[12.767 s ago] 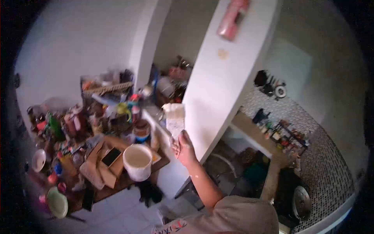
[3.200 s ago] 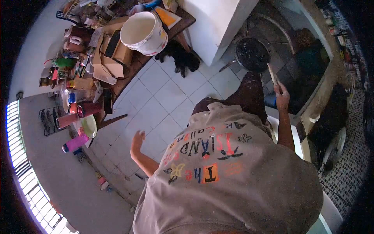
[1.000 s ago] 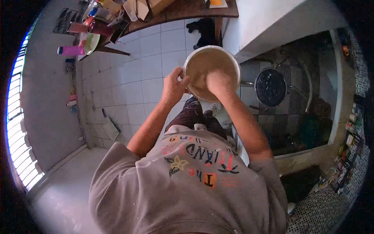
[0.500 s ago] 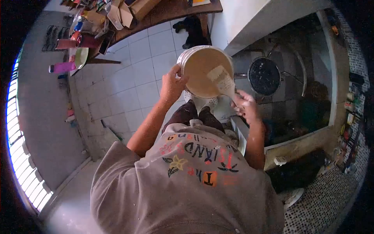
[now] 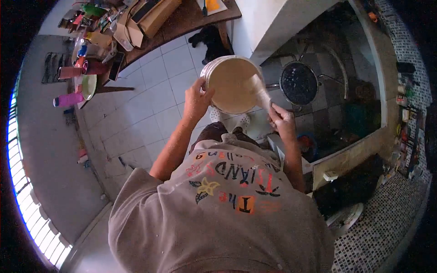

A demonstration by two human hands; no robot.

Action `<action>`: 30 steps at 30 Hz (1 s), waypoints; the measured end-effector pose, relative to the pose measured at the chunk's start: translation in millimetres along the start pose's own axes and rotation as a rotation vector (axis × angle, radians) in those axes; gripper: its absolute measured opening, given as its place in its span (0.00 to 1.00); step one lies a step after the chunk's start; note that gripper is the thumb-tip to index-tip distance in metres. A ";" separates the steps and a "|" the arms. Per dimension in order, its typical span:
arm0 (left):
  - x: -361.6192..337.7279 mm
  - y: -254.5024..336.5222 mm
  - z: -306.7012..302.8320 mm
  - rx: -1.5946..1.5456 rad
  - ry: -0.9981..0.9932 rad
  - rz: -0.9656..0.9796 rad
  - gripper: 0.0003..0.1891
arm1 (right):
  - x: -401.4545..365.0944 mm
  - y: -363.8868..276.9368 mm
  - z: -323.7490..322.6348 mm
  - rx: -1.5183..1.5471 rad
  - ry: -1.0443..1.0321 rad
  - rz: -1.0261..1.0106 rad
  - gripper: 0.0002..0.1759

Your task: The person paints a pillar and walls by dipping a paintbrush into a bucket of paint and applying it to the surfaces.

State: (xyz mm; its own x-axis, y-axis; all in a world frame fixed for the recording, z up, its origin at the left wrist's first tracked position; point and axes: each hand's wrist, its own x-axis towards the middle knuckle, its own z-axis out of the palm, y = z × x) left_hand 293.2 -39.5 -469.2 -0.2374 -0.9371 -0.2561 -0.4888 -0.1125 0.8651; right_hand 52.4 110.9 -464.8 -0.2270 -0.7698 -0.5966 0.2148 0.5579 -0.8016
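Observation:
My left hand [image 5: 197, 101] grips the left rim of a white bucket [image 5: 205, 73], thumb on the near edge. Inside is a smooth beige, paint-like material [image 5: 232, 86]. The bucket is tilted toward me in front of my legs. My right hand [image 5: 282, 119] is closed round the handle of a flat, wide-ended paintbrush [image 5: 261, 94], coated pale beige and smeared by motion. Its wide end overlaps the right side of the bucket's opening; the fingers hide most of the handle.
A black dog [image 5: 208, 42] lies on the tiled floor beyond the bucket. At the upper left, a wooden table [image 5: 182, 32] carries boxes and clutter. A round black-topped stool [image 5: 298, 84] stands right, behind a low ledge [image 5: 355, 161]. A white wall [image 5: 259, 22] rises at upper right.
My right hand has moved the paintbrush toward the bucket's right rim and turned it more upright. My left hand still holds the bucket. The whole view has shifted slightly.

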 end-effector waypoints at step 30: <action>219.9 -456.2 269.6 -0.062 -0.254 -0.076 0.11 | 367.7 327.7 -44.3 -0.079 0.697 -0.822 0.18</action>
State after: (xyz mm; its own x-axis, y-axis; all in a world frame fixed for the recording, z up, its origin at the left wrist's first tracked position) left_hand 237.7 -105.1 -1036.4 -0.4091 -0.8129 -0.4144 -0.4627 -0.2066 0.8621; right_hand -2.8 24.4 -948.5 -0.7696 -0.5859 0.2540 -0.3057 -0.0113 -0.9521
